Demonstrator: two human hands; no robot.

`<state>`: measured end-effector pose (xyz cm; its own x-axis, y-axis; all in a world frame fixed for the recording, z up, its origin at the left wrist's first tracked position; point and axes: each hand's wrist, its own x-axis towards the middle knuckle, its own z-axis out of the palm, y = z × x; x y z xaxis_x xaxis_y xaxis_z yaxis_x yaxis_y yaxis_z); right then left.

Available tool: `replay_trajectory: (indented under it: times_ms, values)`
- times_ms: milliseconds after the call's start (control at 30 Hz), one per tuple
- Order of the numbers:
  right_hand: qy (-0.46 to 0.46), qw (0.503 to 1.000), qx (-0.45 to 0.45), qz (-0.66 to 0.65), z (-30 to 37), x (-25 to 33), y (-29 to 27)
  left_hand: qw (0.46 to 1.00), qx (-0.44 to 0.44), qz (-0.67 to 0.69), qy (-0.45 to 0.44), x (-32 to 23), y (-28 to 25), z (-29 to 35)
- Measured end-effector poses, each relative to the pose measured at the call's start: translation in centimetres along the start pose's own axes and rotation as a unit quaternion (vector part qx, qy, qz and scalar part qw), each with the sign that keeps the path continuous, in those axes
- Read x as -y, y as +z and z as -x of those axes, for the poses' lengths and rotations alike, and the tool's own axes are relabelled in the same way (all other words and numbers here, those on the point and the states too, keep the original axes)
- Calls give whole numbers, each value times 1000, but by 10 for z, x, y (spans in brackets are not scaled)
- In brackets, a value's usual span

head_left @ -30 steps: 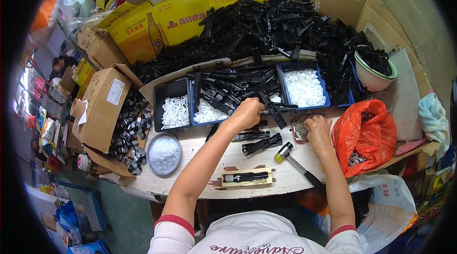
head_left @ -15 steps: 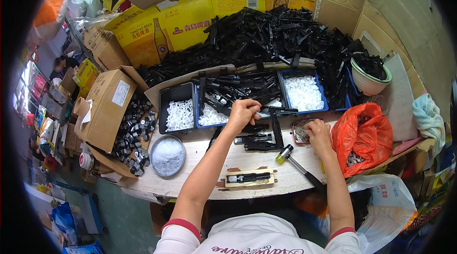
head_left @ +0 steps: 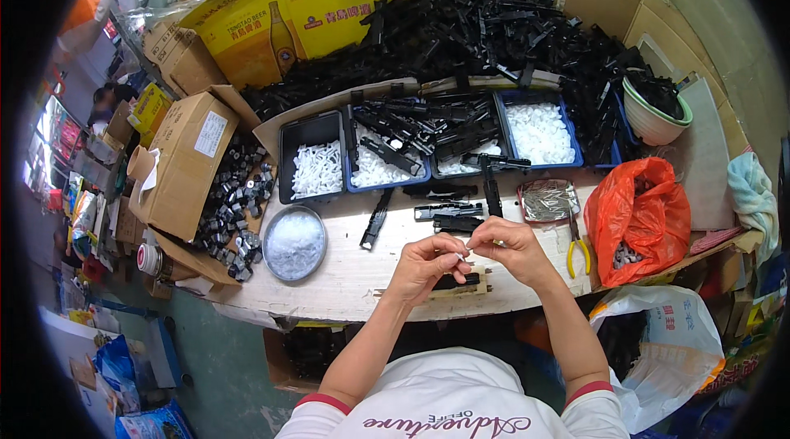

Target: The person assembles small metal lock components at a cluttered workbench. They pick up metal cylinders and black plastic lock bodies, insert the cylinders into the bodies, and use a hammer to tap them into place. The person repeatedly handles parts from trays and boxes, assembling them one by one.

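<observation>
My left hand and my right hand meet above a light wooden fixture at the table's near edge. A black slotted part lies in the fixture, partly covered by my hands. Between my left thumb and fingertips is a small white piece. My right fingertips are pinched right beside it; what they hold is too small to make out. Several black parts lie just beyond my hands, and another black part rests alone to their left.
A tray of thin metal pins and yellow-handled pliers lie to the right, beside a red plastic bag. A grey bowl of white material stands left. Bins of white pieces line the back, before a black heap.
My right hand has left the pin tray and my left hand has come back from the bins; both are now together over the fixture. The pliers show now; the hammer is out of sight.
</observation>
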<state>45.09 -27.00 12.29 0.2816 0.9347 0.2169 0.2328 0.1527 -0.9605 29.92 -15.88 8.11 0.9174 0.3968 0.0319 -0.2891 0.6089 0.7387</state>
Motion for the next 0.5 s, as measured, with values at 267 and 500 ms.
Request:
replay_trajectory:
  times_ms: [267,500]
  values:
    - [-21,998,52,24,-6,4,7,1000,7,6,8,-5,-2,15]
    - [-21,993,113,18,-9,11,11,999,29,-26,23,-9,0,23]
